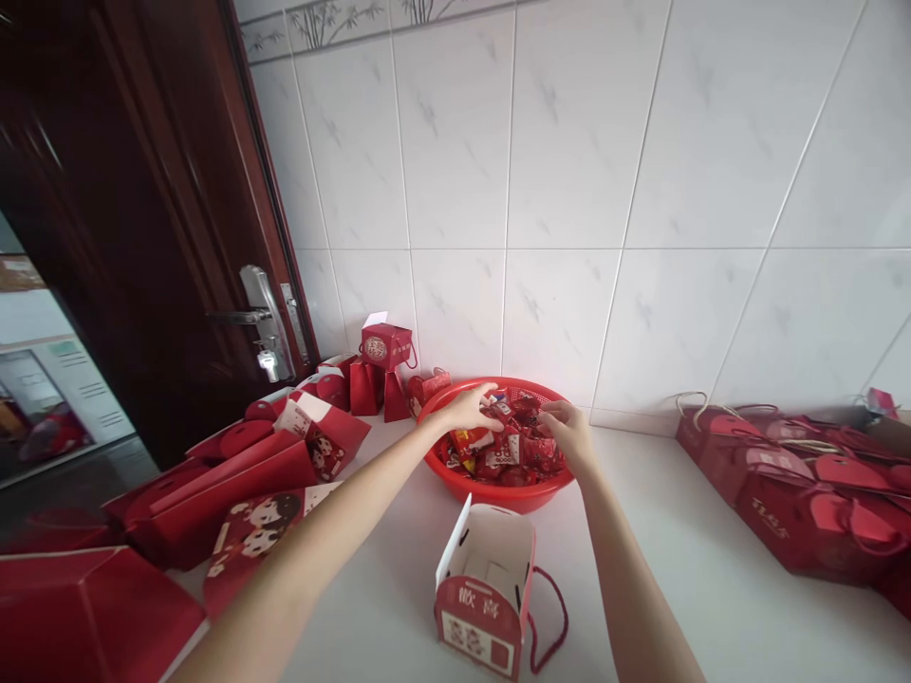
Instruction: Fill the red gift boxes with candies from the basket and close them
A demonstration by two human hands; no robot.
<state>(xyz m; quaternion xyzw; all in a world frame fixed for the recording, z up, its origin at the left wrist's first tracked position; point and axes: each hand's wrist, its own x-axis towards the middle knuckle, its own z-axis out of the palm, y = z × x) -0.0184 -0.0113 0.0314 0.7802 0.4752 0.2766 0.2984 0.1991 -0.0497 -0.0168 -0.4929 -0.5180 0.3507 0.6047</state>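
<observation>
A red plastic basket (491,495) holds many small wrapped sweets (507,450), mostly in red wrappers. Over its left side reaches my left hand (471,410), with thumb and fingers apart above the sweets. My right hand (567,432) comes in over the right rim; its bent fingers reach the sweets, and I see nothing clearly held in them. In front of the basket stands a red gift box (478,607) with its top open, a pale inside and a red cord handle (562,621) hanging at its right side. The box looks empty.
Several red gift boxes (234,474) crowd the left side of the white table, one small box (386,345) on top of others. More red boxes with cord handles (790,484) stand at the right. A tiled wall (562,190) rises behind; a dark door (163,209) is at left.
</observation>
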